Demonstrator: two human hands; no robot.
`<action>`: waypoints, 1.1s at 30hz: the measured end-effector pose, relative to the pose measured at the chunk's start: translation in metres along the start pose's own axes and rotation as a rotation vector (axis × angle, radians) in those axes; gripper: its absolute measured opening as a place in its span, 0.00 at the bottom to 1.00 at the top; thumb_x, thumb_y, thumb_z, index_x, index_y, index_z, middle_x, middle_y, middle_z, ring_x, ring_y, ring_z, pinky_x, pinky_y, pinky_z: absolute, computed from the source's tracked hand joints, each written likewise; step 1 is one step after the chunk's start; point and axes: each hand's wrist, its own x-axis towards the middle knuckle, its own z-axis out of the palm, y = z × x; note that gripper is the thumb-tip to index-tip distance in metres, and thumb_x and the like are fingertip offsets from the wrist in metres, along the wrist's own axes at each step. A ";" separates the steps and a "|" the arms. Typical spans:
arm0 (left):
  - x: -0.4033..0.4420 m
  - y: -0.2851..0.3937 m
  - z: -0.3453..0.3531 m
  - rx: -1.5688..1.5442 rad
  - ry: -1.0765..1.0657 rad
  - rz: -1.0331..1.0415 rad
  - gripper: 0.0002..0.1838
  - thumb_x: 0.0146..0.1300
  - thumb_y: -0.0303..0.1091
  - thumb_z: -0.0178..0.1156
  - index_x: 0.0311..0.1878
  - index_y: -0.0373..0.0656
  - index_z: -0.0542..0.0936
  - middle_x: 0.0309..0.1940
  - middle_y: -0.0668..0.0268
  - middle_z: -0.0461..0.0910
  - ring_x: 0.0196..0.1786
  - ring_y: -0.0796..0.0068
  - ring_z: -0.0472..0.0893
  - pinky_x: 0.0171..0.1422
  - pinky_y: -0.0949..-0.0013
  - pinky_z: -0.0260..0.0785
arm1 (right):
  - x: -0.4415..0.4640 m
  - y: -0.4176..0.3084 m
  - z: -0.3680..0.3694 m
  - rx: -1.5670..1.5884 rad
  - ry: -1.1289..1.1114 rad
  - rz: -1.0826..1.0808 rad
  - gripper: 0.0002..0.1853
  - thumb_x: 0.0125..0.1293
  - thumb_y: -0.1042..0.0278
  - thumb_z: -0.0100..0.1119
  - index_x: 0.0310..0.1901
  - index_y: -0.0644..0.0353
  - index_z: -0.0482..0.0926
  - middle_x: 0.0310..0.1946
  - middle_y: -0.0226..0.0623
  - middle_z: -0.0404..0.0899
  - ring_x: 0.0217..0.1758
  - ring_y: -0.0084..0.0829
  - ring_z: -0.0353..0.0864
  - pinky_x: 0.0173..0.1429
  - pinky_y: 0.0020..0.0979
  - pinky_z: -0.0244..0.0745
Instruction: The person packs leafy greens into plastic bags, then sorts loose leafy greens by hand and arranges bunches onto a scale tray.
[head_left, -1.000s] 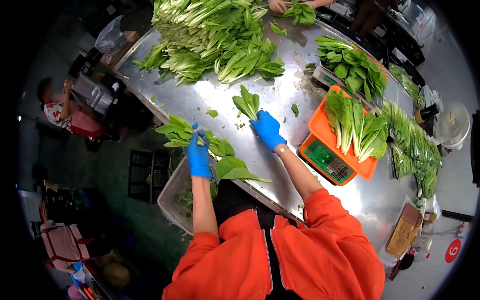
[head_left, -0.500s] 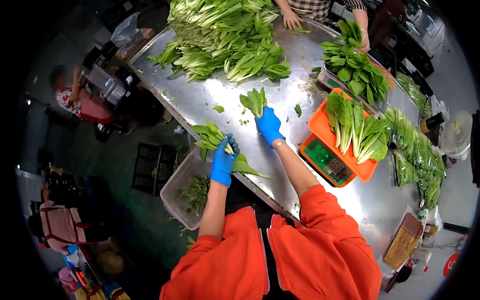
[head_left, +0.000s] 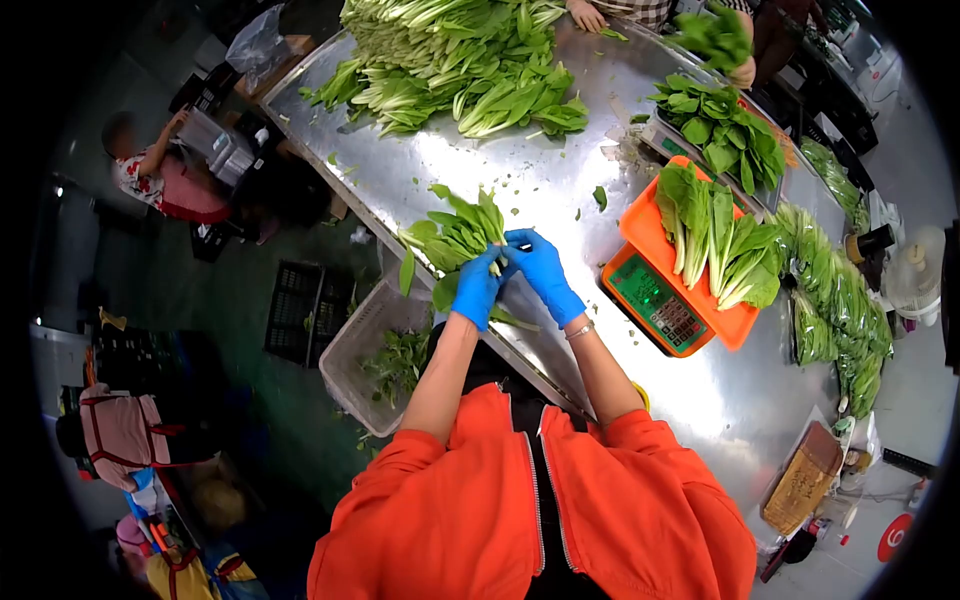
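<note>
Left of the scale (head_left: 650, 300), I see left hand (head_left: 478, 290) and right hand (head_left: 545, 272) closed on greens (head_left: 455, 232), leaves fanning beyond.

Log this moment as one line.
left hand: holding leafy bunch | right hand: at bunch base | orange scale: bearing greens | pale bin: leaves inside

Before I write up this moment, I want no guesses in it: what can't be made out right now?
In the head view:
- Stem ends of the held greens: mostly covered by the left hand and right hand.
- Figures on the scale display: too small.
- Top of the leafy pile: cut off by the upper edge.
- Individual leaves in the co-worker's bunch: blurred.
</note>
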 end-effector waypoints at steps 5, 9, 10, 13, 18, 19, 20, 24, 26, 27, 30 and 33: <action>-0.012 0.003 -0.005 -0.009 -0.061 -0.027 0.11 0.59 0.32 0.50 0.41 0.37 0.72 0.35 0.63 0.74 0.36 0.73 0.74 0.45 0.65 0.70 | -0.010 -0.011 0.008 0.054 0.090 0.051 0.14 0.52 0.70 0.57 0.41 0.63 0.73 0.26 0.34 0.74 0.28 0.20 0.73 0.33 0.20 0.69; -0.014 0.004 -0.005 0.009 -0.032 0.073 0.11 0.59 0.32 0.49 0.42 0.36 0.72 0.35 0.63 0.74 0.36 0.73 0.74 0.43 0.65 0.70 | -0.007 -0.010 0.014 0.099 0.113 0.021 0.14 0.52 0.70 0.57 0.41 0.63 0.73 0.25 0.33 0.74 0.27 0.19 0.72 0.32 0.20 0.69; -0.014 0.004 -0.005 -0.023 -0.039 0.097 0.11 0.59 0.32 0.49 0.42 0.36 0.72 0.35 0.64 0.74 0.36 0.73 0.74 0.43 0.66 0.70 | -0.008 -0.012 0.013 0.169 0.102 0.056 0.14 0.52 0.70 0.57 0.41 0.63 0.73 0.25 0.32 0.74 0.27 0.19 0.72 0.31 0.20 0.69; -0.013 0.003 -0.007 -0.045 -0.085 0.127 0.11 0.60 0.32 0.49 0.42 0.36 0.72 0.36 0.65 0.74 0.38 0.73 0.74 0.46 0.67 0.68 | -0.012 -0.020 0.017 0.171 0.112 0.050 0.15 0.52 0.71 0.56 0.43 0.63 0.72 0.25 0.31 0.74 0.26 0.18 0.71 0.30 0.20 0.68; -0.016 0.006 -0.007 -0.122 -0.106 0.118 0.13 0.60 0.31 0.47 0.45 0.33 0.69 0.41 0.60 0.73 0.43 0.71 0.74 0.50 0.68 0.68 | -0.011 -0.023 0.013 0.231 0.051 0.039 0.16 0.53 0.72 0.55 0.46 0.62 0.71 0.24 0.31 0.73 0.25 0.17 0.70 0.29 0.19 0.68; -0.019 0.010 -0.003 -0.161 -0.118 0.115 0.14 0.61 0.31 0.46 0.46 0.32 0.68 0.43 0.60 0.72 0.45 0.70 0.73 0.51 0.67 0.67 | -0.011 -0.024 0.008 0.283 0.092 0.022 0.17 0.53 0.72 0.55 0.46 0.62 0.70 0.25 0.31 0.73 0.25 0.17 0.70 0.29 0.18 0.67; -0.026 0.017 0.007 -0.163 -0.117 0.119 0.14 0.61 0.31 0.46 0.46 0.32 0.68 0.43 0.60 0.72 0.45 0.70 0.73 0.51 0.67 0.67 | -0.011 -0.028 0.004 0.334 0.132 0.004 0.17 0.54 0.72 0.55 0.47 0.62 0.70 0.25 0.31 0.73 0.26 0.17 0.70 0.29 0.18 0.67; -0.027 0.021 0.007 -0.219 -0.136 0.117 0.17 0.62 0.34 0.44 0.50 0.33 0.66 0.46 0.60 0.70 0.46 0.71 0.71 0.52 0.65 0.65 | -0.021 -0.043 0.002 0.099 0.182 -0.146 0.13 0.55 0.72 0.54 0.44 0.62 0.73 0.25 0.30 0.73 0.25 0.17 0.70 0.30 0.18 0.68; -0.026 0.015 0.007 -0.004 0.000 0.038 0.19 0.63 0.33 0.41 0.55 0.33 0.62 0.53 0.59 0.65 0.51 0.70 0.69 0.56 0.65 0.61 | -0.028 -0.035 0.018 -0.053 0.176 -0.224 0.13 0.55 0.72 0.54 0.44 0.61 0.73 0.26 0.33 0.75 0.25 0.21 0.72 0.32 0.22 0.69; -0.030 0.016 0.012 -0.005 -0.003 0.036 0.19 0.63 0.33 0.41 0.55 0.33 0.62 0.53 0.59 0.65 0.51 0.70 0.69 0.56 0.65 0.61 | -0.034 -0.043 0.022 -0.373 0.238 -0.343 0.13 0.54 0.72 0.54 0.43 0.62 0.73 0.29 0.37 0.75 0.27 0.27 0.75 0.34 0.25 0.70; -0.035 0.020 0.015 -0.137 -0.209 0.164 0.18 0.62 0.33 0.43 0.53 0.33 0.65 0.47 0.60 0.70 0.48 0.73 0.70 0.54 0.70 0.61 | -0.040 -0.054 0.027 -0.355 0.221 -0.273 0.13 0.54 0.71 0.54 0.43 0.62 0.72 0.31 0.41 0.74 0.29 0.31 0.75 0.36 0.27 0.70; -0.034 0.030 0.000 -0.171 -0.135 0.057 0.17 0.62 0.31 0.42 0.53 0.33 0.64 0.48 0.60 0.70 0.49 0.71 0.70 0.55 0.69 0.61 | -0.037 -0.048 0.031 -0.200 0.196 -0.297 0.14 0.54 0.72 0.54 0.43 0.62 0.72 0.31 0.40 0.74 0.29 0.30 0.76 0.36 0.28 0.70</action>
